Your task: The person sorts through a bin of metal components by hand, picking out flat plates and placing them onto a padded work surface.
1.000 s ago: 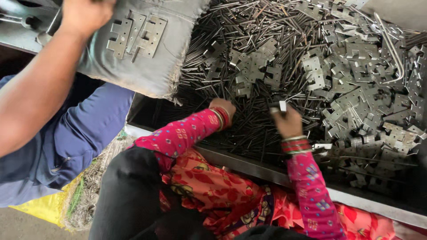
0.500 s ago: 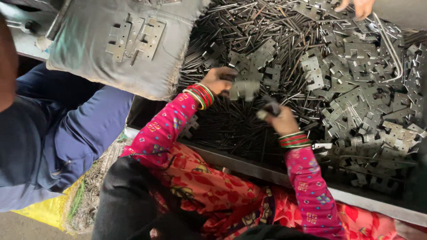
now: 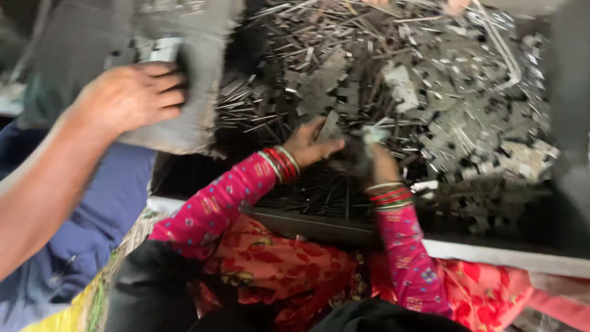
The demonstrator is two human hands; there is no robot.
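Left hand (image 3: pixel 310 144): thumb and curled fingers closed on a flat grey hinge plate (image 3: pixel 330 127), with the plate standing just above the fingertips. Red and gold bangles (image 3: pixel 281 163) at the wrist, behind the fingers.

Right hand (image 3: pixel 376 165): blurred by motion. Cannot tell whether fingers are pinched or spread. Small pale metal piece (image 3: pixel 372 133) at the fingertips, contact unclear.

Changes over the last 1 s:
- Both hands raised off the dark floor of the metal tray (image 3: pixel 344 226) and drawn together. Well apart 1 s ago, now nearly touching, fingertips facing.
- Hinge plate lifted from the loose stock into the left-hand grip. Not held 1 s ago.
- Co-worker's hand (image 3: pixel 132 101) back on the face of the grey sack (image 3: pixel 206 80), to the left of the left-hand fingers. Out of view 0.5 s ago.

Surroundings relative to the fingers:
- Heap of thin steel pins (image 3: pixel 270 101) just beyond the left fingertips.
- Loose hinge plates (image 3: pixel 473 144) to the right of the right-hand fingers — heap much as before.
- Part of 1 further hand (image 3: pixel 456 5) at the far edge, well apart.

Reading of the change: picking finished for this piece. Plate and small piece now being brought together between the 2 hands — judged from posture only.
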